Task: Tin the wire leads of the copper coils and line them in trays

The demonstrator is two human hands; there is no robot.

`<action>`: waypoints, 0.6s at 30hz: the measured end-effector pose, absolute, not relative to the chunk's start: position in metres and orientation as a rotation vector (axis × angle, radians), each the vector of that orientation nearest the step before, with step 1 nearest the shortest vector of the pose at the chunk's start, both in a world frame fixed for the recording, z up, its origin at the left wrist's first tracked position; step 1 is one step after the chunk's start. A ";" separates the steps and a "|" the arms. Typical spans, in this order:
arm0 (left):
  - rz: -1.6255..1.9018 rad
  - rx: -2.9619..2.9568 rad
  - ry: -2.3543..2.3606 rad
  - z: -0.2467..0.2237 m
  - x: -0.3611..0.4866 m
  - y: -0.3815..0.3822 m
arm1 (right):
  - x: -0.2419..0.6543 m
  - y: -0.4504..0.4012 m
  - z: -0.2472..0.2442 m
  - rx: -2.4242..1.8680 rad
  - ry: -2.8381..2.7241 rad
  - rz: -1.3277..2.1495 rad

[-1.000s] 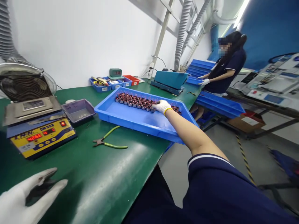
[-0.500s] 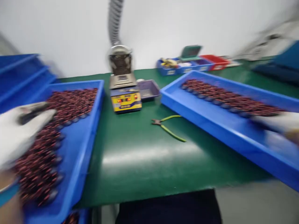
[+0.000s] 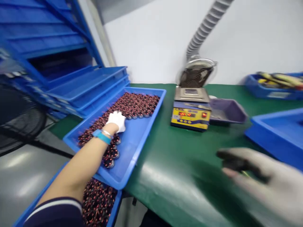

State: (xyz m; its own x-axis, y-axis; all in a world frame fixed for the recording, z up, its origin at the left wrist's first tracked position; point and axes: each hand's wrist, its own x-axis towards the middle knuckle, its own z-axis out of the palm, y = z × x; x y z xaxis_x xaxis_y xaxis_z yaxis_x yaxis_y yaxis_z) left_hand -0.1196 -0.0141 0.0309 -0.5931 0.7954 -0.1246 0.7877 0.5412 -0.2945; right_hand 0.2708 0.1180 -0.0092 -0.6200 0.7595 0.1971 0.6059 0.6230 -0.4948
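Gloved in white, the left hand [image 3: 116,120] reaches down among the wire-topped parts [image 3: 139,104] in a blue tray [image 3: 133,134], its back to the camera; the fingertips are hidden, so I cannot tell whether it grips one or merely touches them. Those parts, with reddish wire and metallic bases, stand packed across the far end and down the left side of the tray, leaving a bare strip of blue nearest the table [image 3: 161,164]. A teal band [image 3: 102,136] circles the left wrist. Below, a second tray [image 3: 115,203] holds more such parts. The right hand [image 3: 224,162], also gloved, hangs over the green tabletop with thumb and fingers spread apart; motion blur softens it, yet it seems to hold nothing, and its fingertips look dark. Beyond it sits a yellow-fronted machine [image 3: 191,118] with lit red digits, just beside a purple bin [image 3: 228,110]. Another blue tray [image 3: 279,126] lies at the right, and stacked trays [image 3: 99,83] stand behind the filled one.
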 end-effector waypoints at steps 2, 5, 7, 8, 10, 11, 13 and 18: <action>0.497 -1.365 -2.755 0.027 -0.123 -0.014 | 0.231 0.096 -0.020 -0.862 -2.488 0.836; 0.466 -1.350 -2.769 0.024 -0.125 -0.012 | 0.185 0.062 -0.033 -0.582 -2.622 1.027; 0.431 -1.356 -2.766 0.025 -0.124 -0.011 | 0.172 0.050 -0.040 -0.398 -2.678 1.020; 0.407 -1.352 -2.766 0.028 -0.124 -0.010 | 0.170 0.049 -0.043 -0.318 -2.696 1.012; 0.342 -1.318 -2.773 0.036 -0.122 -0.010 | 0.173 0.051 -0.048 -0.273 -2.685 0.983; 0.295 -1.296 -2.781 0.042 -0.119 -0.010 | 0.175 0.053 -0.050 -0.307 -2.658 0.965; 0.187 -1.282 -2.797 0.052 -0.106 -0.010 | 0.179 0.058 -0.051 -0.433 -2.568 0.938; -0.401 -1.633 -2.789 0.064 -0.021 -0.005 | 0.175 0.057 -0.045 -0.574 -2.271 0.876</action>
